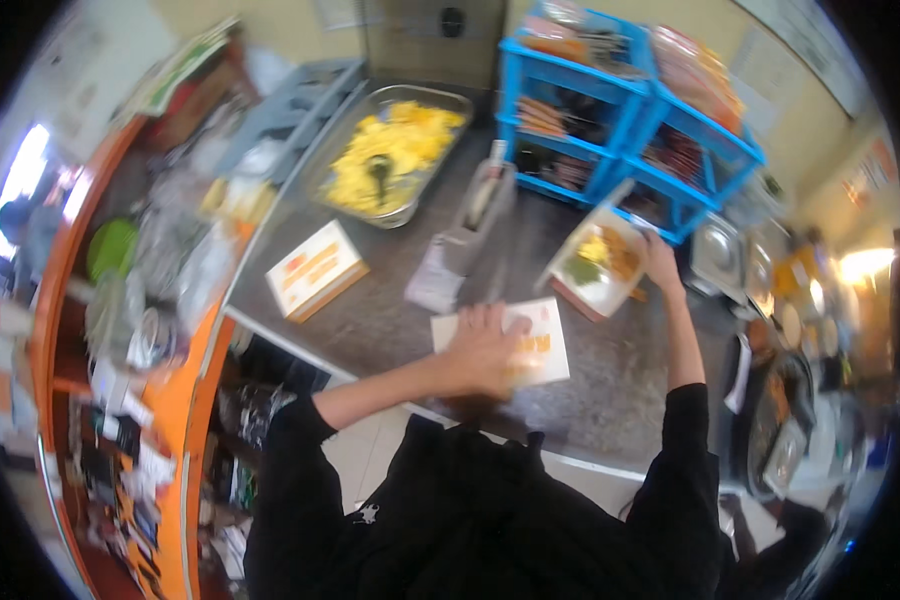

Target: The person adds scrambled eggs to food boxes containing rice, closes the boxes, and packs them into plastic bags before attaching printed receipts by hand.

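My left hand [486, 349] rests spread over a closed white printed food box [551, 341] near the front of the dark counter [615, 405]. At the right, my right hand [656, 259] is at the rim of an open food box [604, 289] that holds yellow food, something green and brown fried pieces. Another closed printed box [316, 271] sits at the left. Behind it is a deep steel pan [401, 219] of yellow food with a dark spoon in it. A clear narrow container [487, 202] with a utensil stands mid-counter, beside a pale packet [436, 277].
Blue plastic racks [615, 86] with packaged goods stand at the back right. Steel trays [718, 251] and a dark pan [784, 420] lie far right. An orange shelf unit [187, 420] with plastic bags borders the left. Another person's dark sleeve [795, 536] shows at lower right.
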The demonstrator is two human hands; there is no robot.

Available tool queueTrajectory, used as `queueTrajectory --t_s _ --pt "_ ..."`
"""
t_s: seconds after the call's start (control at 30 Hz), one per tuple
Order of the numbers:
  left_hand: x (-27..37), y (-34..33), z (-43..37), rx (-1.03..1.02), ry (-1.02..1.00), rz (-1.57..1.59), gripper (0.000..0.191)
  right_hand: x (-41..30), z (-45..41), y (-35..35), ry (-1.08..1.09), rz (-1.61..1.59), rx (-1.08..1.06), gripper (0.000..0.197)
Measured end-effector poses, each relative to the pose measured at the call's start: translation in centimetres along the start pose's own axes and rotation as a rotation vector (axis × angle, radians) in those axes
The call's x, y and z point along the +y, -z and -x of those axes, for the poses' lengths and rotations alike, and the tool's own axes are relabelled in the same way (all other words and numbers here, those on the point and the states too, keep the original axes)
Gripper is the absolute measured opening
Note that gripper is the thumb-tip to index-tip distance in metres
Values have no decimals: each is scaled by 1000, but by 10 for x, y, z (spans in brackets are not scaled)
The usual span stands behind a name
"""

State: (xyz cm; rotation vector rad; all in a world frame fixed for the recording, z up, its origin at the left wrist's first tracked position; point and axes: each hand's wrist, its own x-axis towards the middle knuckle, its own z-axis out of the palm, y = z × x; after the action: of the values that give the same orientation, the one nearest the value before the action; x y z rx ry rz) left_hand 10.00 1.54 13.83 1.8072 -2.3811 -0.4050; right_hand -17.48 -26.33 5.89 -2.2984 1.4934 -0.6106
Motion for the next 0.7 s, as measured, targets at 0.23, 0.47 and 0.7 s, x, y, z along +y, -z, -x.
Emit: queueTrajectory --t_s 0.23,0.47,0.7 --pt "-185 118 89 159 384 -236 84 -87 44 -45 -123 201 -61 25" --pt "-319 78 110 54 362 -68 91 -164 146 -73 -197 2 20 27" --pt "-200 54 16 294 -205 358 50 -210 132 -38 -97 -38 557 27"
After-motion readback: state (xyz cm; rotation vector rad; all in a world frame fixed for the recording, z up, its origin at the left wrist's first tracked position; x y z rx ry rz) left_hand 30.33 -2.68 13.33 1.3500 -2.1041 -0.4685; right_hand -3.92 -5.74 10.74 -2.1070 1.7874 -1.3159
